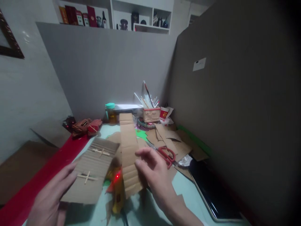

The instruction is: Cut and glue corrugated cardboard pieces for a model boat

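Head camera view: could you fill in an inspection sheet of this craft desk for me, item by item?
Surface: pale green table, red strip along its left edge.
Job's things: corrugated panel with crossed sticks, in the left hand; long cardboard strip, in the right hand.
Clutter: red scissors, cardboard scraps, pen box, jar with a green lid, yellow tool with a red light.
Grippers: both hands closed on cardboard.
Cables: nothing seen.
Surroundings: grey board screens, shelf above.
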A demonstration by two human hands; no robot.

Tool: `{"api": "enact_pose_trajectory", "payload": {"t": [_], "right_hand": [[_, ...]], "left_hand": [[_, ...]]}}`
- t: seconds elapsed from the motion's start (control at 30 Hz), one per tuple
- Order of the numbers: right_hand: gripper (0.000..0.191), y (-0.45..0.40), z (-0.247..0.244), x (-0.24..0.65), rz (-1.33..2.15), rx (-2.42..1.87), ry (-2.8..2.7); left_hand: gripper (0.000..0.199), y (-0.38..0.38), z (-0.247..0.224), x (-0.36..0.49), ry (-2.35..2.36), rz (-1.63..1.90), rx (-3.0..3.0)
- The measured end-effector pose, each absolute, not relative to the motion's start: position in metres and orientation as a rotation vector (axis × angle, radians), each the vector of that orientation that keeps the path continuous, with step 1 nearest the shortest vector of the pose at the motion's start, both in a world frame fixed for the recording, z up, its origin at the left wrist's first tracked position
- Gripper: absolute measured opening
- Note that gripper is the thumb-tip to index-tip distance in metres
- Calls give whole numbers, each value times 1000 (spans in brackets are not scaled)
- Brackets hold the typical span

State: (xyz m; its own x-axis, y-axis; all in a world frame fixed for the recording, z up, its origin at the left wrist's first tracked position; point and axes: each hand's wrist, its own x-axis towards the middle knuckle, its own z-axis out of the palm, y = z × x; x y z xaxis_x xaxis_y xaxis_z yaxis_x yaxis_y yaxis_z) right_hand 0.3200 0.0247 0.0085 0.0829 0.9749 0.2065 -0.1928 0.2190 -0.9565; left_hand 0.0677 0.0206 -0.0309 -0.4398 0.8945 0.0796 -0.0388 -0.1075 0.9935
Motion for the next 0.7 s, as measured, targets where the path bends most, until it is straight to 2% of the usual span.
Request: {"api": "enact_pose_trajectory", "payload": {"t": [0.07,0.17,0.37,0.53,0.67,0.7], "right_hand": [[22,25,7,317,1123,-900,-1069],[24,21,6,314,1197,-865,-1038],[20,23,-2,309,1293,-829,-1027],[20,32,-19,303,1268,-788,-1029],[53,32,-22,305,1259,-747,-1028],[53,33,-21,307,1240,-733,-1055]], "left_hand": [[38,29,-16,69,1469,1596,926],[34,42,-1,69,1512,1640,833],[30,58,2,63,1568,1712,762],[45,60,-9,53,1634,1591,899],[49,54,-8,57,1782,1650,1038],[50,52,-7,59,1822,1689,1061]]}}
